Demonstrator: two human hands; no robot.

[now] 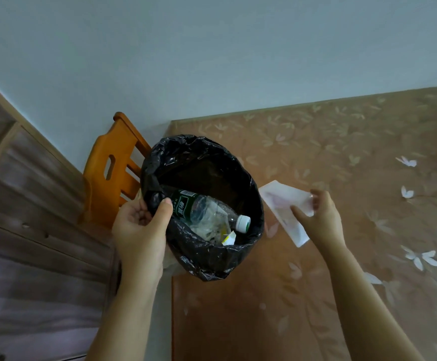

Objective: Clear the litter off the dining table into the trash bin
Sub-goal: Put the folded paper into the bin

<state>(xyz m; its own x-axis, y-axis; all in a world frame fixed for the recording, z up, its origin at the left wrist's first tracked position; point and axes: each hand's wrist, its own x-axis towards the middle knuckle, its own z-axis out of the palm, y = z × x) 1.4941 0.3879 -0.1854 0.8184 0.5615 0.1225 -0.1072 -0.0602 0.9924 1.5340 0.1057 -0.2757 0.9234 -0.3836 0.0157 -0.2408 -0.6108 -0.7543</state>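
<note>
A trash bin lined with a black bag (207,254) is held up at the dining table's left edge. My left hand (140,230) grips its near-left rim, thumb pressed over the bag. Inside lie a crushed clear plastic bottle (207,212) with a green label and white cap, and some crumpled wrappers (217,233). Just right of the bin, my right hand (321,217) pinches a white, pinkish plastic wrapper (282,204), holding it just above the table (342,152).
The table carries a tan cloth with pale flower prints. An orange wooden chair (110,173) stands behind the bin, against the pale wall. A dark wooden cabinet (30,230) fills the left side.
</note>
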